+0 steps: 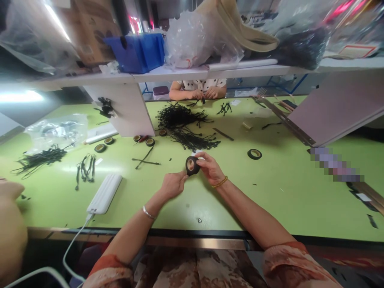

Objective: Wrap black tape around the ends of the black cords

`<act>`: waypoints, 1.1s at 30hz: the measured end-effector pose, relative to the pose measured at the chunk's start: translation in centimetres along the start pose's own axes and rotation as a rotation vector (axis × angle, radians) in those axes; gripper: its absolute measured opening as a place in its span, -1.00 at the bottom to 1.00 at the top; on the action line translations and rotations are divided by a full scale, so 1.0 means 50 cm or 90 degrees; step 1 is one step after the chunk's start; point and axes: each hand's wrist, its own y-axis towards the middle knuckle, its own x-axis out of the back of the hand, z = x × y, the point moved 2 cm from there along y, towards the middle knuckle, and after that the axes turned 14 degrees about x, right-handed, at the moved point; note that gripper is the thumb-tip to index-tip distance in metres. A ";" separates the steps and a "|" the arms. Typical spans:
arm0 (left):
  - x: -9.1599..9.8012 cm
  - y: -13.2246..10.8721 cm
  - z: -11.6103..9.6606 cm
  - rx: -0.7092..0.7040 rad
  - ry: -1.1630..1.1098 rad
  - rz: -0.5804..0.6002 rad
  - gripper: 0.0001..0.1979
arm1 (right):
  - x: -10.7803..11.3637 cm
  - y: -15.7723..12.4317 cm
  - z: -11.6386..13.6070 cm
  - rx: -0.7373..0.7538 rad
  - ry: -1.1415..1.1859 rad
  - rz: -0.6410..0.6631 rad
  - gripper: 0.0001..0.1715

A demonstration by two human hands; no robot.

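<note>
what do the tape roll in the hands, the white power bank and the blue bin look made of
Tape roll: perhaps cloth or vinyl, judging by its dull black wound ring; too small to tell which. White power bank: probably hard plastic, judging by its smooth, softly shining, rounded shell. Blue bin: likely moulded plastic, given its even colour and slight sheen.

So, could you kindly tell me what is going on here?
A person's right hand is holding a roll of black tape above the green table, with the left hand at its lower edge. Another loose roll lies to the right. Beyond the hands is a heap of thin black cords. Across the table, a co-worker's hands are at a small dark item, too small to make out.
</note>
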 end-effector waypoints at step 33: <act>0.014 0.001 -0.002 0.063 -0.290 -0.105 -0.86 | -0.020 -0.015 -0.056 0.115 -0.289 0.157 -0.74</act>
